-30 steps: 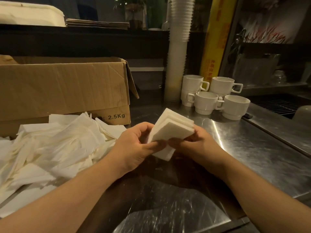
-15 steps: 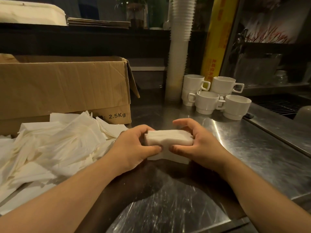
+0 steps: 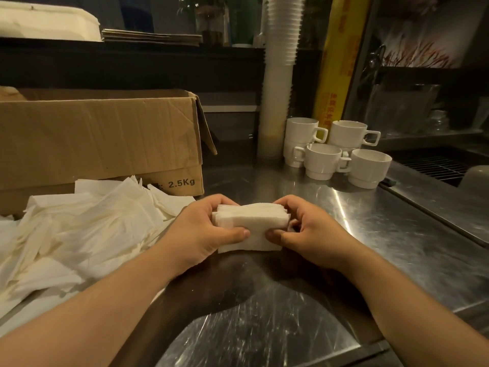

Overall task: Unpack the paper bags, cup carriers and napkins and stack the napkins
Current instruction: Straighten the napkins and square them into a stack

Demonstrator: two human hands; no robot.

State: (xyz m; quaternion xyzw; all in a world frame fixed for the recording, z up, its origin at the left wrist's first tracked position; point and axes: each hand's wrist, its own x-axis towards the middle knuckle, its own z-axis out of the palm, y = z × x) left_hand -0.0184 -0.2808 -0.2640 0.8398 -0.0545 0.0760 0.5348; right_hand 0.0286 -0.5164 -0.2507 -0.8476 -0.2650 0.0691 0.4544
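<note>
Fingers of my left hand [image 3: 203, 230] and right hand [image 3: 308, 229] curl round the ends of a small napkin stack [image 3: 251, 223], thumbs pinching its near face, just above the steel counter [image 3: 370, 234]. I judge it light, soft and prone to fanning or sliding apart, so squeezing both short ends seems best. A loose napkin heap [image 3: 79, 229] lies close on the left before the cardboard box [image 3: 100, 139]; white mugs [image 3: 333, 152] stand well behind, not obstructing.
</note>
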